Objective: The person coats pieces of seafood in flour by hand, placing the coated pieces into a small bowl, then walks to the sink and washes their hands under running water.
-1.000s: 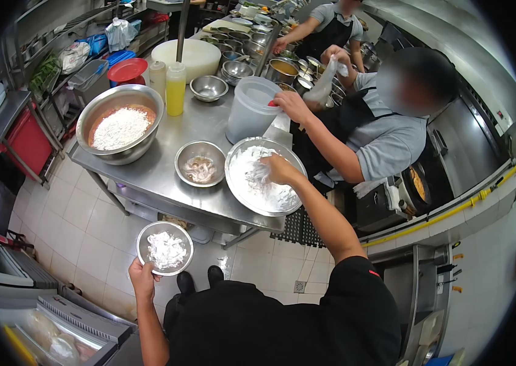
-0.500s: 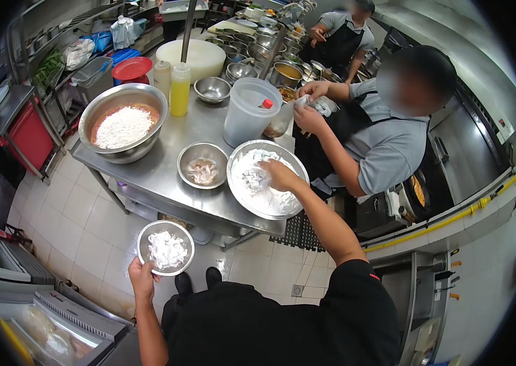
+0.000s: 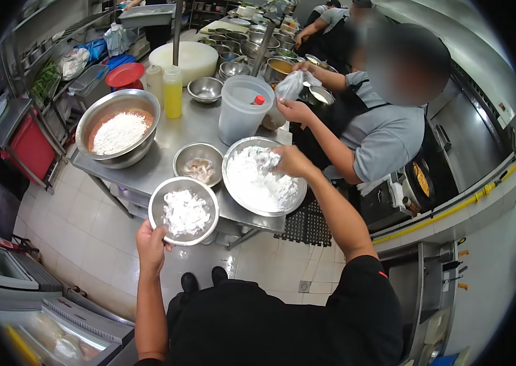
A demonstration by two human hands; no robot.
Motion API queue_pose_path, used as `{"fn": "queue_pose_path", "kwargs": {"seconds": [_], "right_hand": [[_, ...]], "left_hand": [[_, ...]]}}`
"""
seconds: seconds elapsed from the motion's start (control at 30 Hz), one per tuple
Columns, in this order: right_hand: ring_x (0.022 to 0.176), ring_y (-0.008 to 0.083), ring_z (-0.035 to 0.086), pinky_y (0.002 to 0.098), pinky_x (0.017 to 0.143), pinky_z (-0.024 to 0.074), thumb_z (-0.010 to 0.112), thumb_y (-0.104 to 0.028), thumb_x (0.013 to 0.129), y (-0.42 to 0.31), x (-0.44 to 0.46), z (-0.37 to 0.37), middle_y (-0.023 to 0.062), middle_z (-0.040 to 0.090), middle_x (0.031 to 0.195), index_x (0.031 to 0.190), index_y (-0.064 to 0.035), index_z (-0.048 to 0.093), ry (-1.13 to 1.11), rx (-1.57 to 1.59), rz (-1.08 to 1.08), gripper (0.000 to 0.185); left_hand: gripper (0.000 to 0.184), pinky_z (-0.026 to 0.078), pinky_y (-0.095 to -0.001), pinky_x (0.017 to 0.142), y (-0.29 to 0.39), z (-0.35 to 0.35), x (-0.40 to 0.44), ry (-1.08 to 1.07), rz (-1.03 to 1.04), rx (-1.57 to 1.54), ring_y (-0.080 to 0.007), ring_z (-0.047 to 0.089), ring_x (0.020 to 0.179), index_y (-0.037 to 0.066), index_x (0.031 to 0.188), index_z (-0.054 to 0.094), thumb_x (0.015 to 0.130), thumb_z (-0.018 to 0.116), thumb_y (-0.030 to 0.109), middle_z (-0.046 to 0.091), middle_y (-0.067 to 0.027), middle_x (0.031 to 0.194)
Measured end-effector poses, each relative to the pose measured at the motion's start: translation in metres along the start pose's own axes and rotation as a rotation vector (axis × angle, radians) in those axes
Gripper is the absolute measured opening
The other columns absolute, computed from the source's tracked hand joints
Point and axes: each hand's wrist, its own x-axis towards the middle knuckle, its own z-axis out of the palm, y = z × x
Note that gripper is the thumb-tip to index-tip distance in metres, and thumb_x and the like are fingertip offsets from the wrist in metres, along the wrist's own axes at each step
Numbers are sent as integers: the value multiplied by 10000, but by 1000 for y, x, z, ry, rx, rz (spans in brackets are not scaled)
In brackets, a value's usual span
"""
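My left hand (image 3: 151, 247) grips the rim of a metal bowl (image 3: 155, 215), thumb over the edge, near the table's front edge. White flour-coated pieces (image 3: 186, 212) lie in this bowl. My right hand (image 3: 292, 161) is over a larger metal bowl (image 3: 227, 183) of white flour (image 3: 261, 186). Its fingers are closed around a floured clump (image 3: 265, 158), whose kind I cannot make out. Between the two, on the table, stands a small metal bowl (image 3: 200, 148) with pale, wet raw strips (image 3: 199, 169).
On the steel table (image 3: 166, 160) stand a big bowl (image 3: 139, 146) of reddish mix topped with flour, a yellow squeeze bottle (image 3: 173, 91) and a clear plastic bucket (image 3: 236, 119). A co-worker (image 3: 386, 134) holding a plastic bag stands close at the right.
My left hand has raised its bowl up and right, to the table's edge. My right hand has shifted slightly right and lifted a floured clump. The co-worker's hands have moved up with the bag.
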Motion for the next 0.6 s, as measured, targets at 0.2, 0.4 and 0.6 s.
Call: {"fn": "queue_pose_path", "kwargs": {"seconds": [0.2,0.4,0.6], "right_hand": [[739,191,612,324,698,483,745,-77,647,-26,-5,-65,114,662,814,948,-37,651,101,206,-270,318],[1151,324,497,367,978,382,751,-56,626,-81,-14,-101,202,498,1261,1079,-33,623,-18,215,-214,471],[964,301,604,376,843,463,698,-54,609,-110,-4,-29,203,610,1076,1145,-58,592,-220,-88,-171,546]], "left_hand": [[145,412,-201,392,4,54,37,-127,-2,53,-96,533,456,-34,898,544,781,464,1,608,-82,669],[116,417,-203,399,-13,115,67,-209,-33,90,-102,545,467,-20,860,556,782,483,26,617,-78,682],[79,409,-217,387,-22,152,79,-230,-71,46,-116,542,454,-15,814,547,791,490,34,610,-91,672]]}}
